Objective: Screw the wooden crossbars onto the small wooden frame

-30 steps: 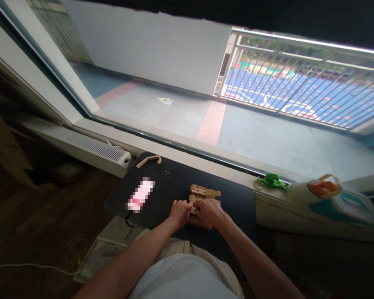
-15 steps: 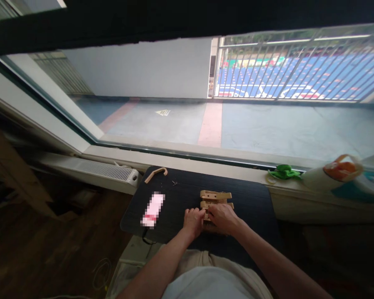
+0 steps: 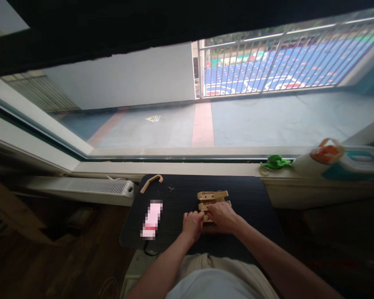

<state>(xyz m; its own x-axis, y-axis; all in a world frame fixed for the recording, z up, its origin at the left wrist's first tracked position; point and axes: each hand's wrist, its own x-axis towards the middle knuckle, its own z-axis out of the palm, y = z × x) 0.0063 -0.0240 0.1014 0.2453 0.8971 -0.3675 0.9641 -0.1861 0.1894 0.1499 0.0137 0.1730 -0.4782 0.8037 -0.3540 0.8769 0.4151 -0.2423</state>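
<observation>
A light-brown wooden assembly [image 3: 212, 195] with slats and small dark holes lies on the black table [image 3: 180, 195], close to my body. My left hand [image 3: 193, 224] grips its left side, fingers curled at the edge. From the right, my right hand [image 3: 222, 216] reaches over the assembly with bent fingers and covers part of it; whether those fingers pinch a small part is hidden. Toward the far left of the table rest a hooked wooden piece [image 3: 151, 182] and a few small metal bits, perhaps screws [image 3: 171, 189].
A blurred pink object [image 3: 152, 219] with a dark strap lies on the table's left. Beyond the table runs the window sill [image 3: 187, 168], holding a green cloth-like item [image 3: 276, 162] and a white container with an orange top [image 3: 318, 160]. A radiator [image 3: 96, 187] stands at left.
The camera view has tilted and shifted slightly. Both hands stay at the wooden assembly in nearly the same pose, and the things on the table have not visibly moved.
</observation>
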